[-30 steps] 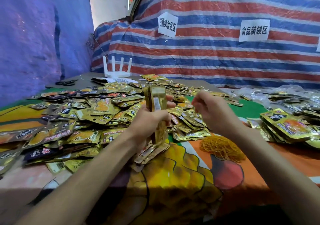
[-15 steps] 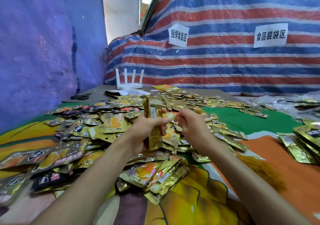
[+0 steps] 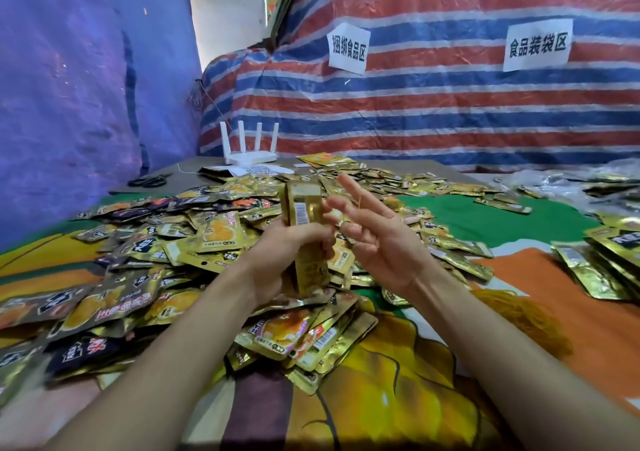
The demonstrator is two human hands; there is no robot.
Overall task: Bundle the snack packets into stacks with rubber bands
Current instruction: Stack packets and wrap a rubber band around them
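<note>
In the middle of the frame the stack of snack packets [image 3: 303, 208] stands upright, its long axis vertical. The left hand [image 3: 277, 256] grips its lower half with curled fingers. The right hand [image 3: 377, 242] is just right of the stack's top, its fingers [image 3: 349, 190] spread almost straight, and a thin rubber band [image 3: 359, 202] seems stretched across them. I judge the band must go leftward over the top.

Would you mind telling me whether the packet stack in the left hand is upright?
Upright: the left hand grips the stack at its middle, top end pointing up.
</note>
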